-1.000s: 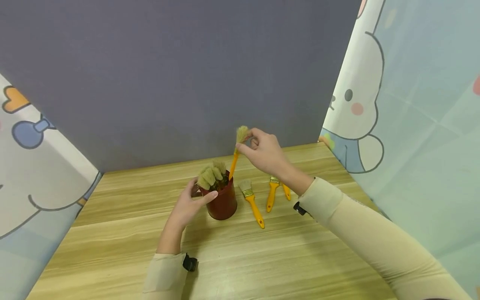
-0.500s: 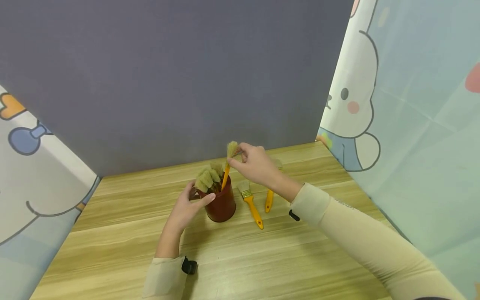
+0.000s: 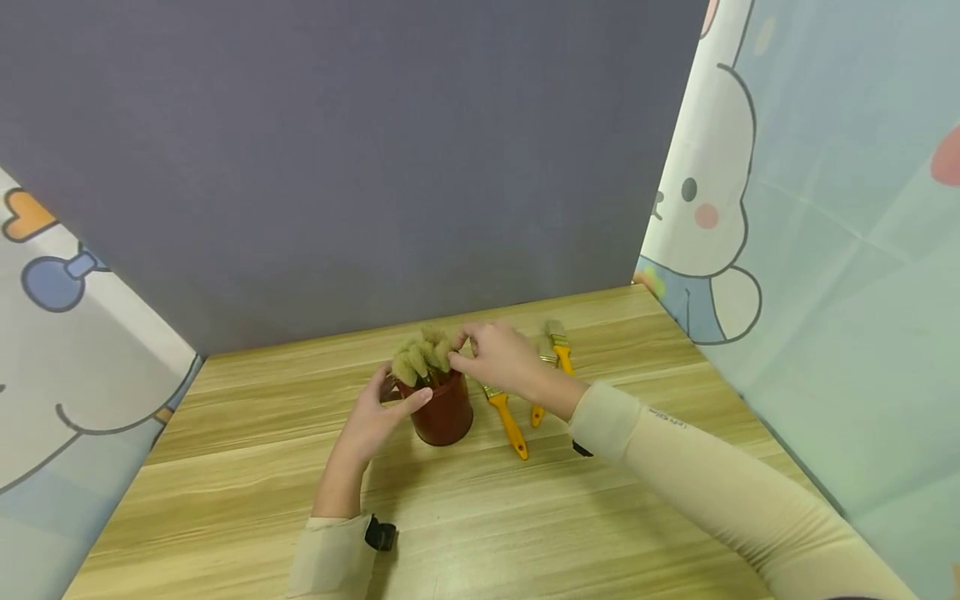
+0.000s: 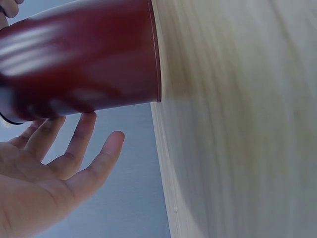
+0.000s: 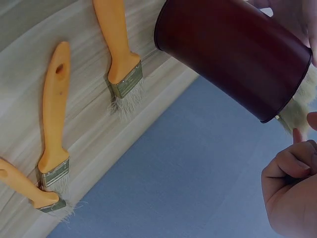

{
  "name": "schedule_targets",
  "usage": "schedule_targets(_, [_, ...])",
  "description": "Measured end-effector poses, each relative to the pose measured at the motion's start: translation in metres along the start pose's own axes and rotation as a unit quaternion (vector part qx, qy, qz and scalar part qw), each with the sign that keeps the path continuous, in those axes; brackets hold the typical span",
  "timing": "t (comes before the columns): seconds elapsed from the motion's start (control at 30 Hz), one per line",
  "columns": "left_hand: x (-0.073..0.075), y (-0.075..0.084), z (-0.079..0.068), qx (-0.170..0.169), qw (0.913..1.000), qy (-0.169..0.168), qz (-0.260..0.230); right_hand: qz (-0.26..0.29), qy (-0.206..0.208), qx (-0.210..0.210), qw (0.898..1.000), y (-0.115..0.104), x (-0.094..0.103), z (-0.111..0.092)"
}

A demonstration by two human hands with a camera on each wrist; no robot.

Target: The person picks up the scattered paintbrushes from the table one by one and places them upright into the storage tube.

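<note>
A dark red cylindrical cup point(image 3: 444, 418) stands upright on the table with several paintbrushes point(image 3: 414, 360) in it, bristles up. My left hand point(image 3: 378, 412) holds the cup's left side, thumb at the front rim and fingers round the back. The left wrist view has fingertips of that hand point(image 4: 54, 171) against the cup wall point(image 4: 89, 54). At the right rim, my right hand point(image 3: 498, 357) pinches a paintbrush point(image 3: 443, 355) by its bristle end; its handle is hidden inside the cup. In the right wrist view, fingers point(image 5: 287, 166) of that hand are curled beside the bristles point(image 5: 293, 114).
Three yellow-handled paintbrushes lie right of the cup: a near one point(image 3: 511, 429), a middle one point(image 3: 537, 415) partly behind the right hand, and a far one point(image 3: 561, 346). A grey panel point(image 3: 360, 167) rises behind the wood-grain table point(image 3: 262, 467).
My right hand has moved down and left, lowering the paintbrush from above the rim until its bristles sit among the others. The left hand keeps its place on the cup.
</note>
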State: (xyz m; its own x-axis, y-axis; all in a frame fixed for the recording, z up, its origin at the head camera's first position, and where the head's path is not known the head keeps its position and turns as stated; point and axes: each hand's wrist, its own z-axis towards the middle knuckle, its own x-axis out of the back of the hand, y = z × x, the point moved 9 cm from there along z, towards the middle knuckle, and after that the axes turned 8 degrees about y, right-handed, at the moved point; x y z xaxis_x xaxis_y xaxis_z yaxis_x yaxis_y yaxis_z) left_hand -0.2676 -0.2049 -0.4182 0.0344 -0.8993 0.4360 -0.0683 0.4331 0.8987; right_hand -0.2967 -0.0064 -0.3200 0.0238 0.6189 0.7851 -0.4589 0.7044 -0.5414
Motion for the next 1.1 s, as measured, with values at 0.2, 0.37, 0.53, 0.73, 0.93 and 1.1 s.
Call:
schedule_targets(0.2, [-0.001,-0.001,0.0,0.006,1.0,-0.002,0.003,0.012,-0.013,-0.009,1.0,0.001,-0.001,0.0])
schedule_targets(0.37, [-0.001,-0.001,0.001,0.006,1.0,-0.001,0.002,0.011,-0.023,-0.018,1.0,0.005,0.002,0.001])
schedule_targets(0.53, [0.0,0.0,0.001,0.003,1.0,-0.001,-0.003,0.006,-0.024,-0.024,0.999,0.011,0.008,0.003])
schedule_targets(0.73, [0.0,0.0,0.001,0.009,0.9999,-0.003,0.002,-0.009,-0.001,-0.025,1.0,0.031,0.029,0.008])
schedule_targets(0.93, [0.003,0.001,0.0,0.014,0.9998,-0.007,0.012,-0.046,-0.04,-0.097,0.993,0.096,0.035,0.01])
schedule_targets(1.1, [0.004,0.002,-0.002,0.014,0.9998,-0.009,0.006,-0.079,-0.067,-0.162,0.981,0.162,0.033,0.004])
